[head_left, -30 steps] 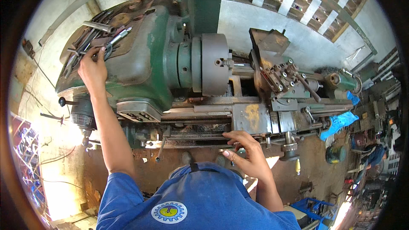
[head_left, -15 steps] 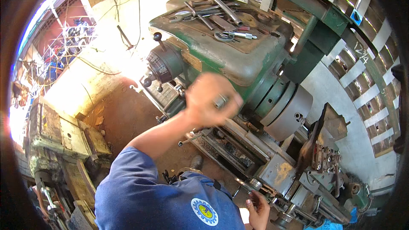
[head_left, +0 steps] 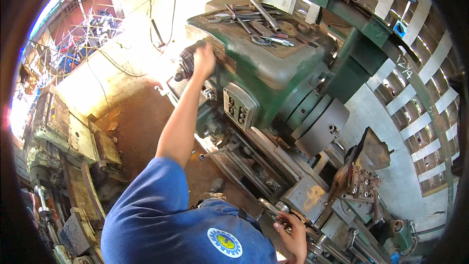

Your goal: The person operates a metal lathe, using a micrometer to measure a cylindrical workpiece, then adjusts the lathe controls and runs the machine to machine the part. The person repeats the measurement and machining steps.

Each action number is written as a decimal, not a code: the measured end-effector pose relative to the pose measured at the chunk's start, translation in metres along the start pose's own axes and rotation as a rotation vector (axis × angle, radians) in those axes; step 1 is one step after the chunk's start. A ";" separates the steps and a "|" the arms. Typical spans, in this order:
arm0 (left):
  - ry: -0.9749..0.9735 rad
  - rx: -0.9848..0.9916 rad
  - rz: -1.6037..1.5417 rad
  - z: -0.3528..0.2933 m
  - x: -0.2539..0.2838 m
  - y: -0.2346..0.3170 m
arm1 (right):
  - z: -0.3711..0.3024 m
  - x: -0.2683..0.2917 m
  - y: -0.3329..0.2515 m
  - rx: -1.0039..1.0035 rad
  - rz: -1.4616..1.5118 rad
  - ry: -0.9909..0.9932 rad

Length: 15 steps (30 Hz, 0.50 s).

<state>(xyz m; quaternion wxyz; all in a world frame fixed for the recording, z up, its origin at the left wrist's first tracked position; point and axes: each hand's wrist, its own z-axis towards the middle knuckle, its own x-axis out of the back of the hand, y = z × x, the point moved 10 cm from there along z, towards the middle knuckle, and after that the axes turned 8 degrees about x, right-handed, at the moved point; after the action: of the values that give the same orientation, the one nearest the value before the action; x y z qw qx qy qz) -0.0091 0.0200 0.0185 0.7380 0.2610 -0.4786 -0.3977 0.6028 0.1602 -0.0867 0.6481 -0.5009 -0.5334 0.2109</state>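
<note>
My left hand (head_left: pixel 204 61) is stretched forward to the dark ridged selector drum (head_left: pixel 188 59) on the headstock of a green lathe (head_left: pixel 273 63). Its fingers are curled at the drum's upper side, closed around the lever there; the hand covers most of that lever. Low in the picture, my right hand (head_left: pixel 293 234) is beside the carriage handwheel (head_left: pixel 273 207), its fingers apart and slightly bent. It holds nothing that I can see; whether the fingertips touch the wheel I cannot tell. Below the headstock's top, a panel with black push buttons (head_left: pixel 237 107) shows on the front.
Spanners (head_left: pixel 222 18), a metal tube (head_left: pixel 265 14) and a micrometer (head_left: pixel 278 41) lie on the headstock. The grey chuck (head_left: pixel 322 127) and tool post (head_left: pixel 362 178) stand to the right. Another worn machine (head_left: pixel 68 132) stands at the left. A lever with a knob (head_left: pixel 210 154) sticks out in front.
My left hand has moved forward and left, from in front of the headstock to the selector drum, uncovering the button panel. My right hand has come up closer to the handwheel. The view has shifted slightly.
</note>
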 end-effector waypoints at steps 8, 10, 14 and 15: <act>-0.033 -0.161 -0.200 -0.032 -0.003 -0.010 | -0.004 -0.018 0.001 0.119 0.016 -0.060; 0.062 -0.146 -0.272 -0.052 0.005 -0.011 | -0.008 -0.020 0.005 0.097 0.052 -0.046; -0.030 -0.152 -0.476 -0.158 -0.004 -0.017 | -0.022 -0.009 0.014 -0.034 0.059 0.034; -0.123 -0.060 -0.325 -0.194 -0.012 -0.035 | -0.028 -0.003 0.016 -0.072 0.070 0.070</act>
<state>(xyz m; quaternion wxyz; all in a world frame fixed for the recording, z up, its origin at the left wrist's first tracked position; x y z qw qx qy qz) 0.1537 0.0117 -0.0930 0.6408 0.2880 -0.4621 -0.5411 0.6314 0.1523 -0.1000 0.6403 -0.5492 -0.4999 0.1966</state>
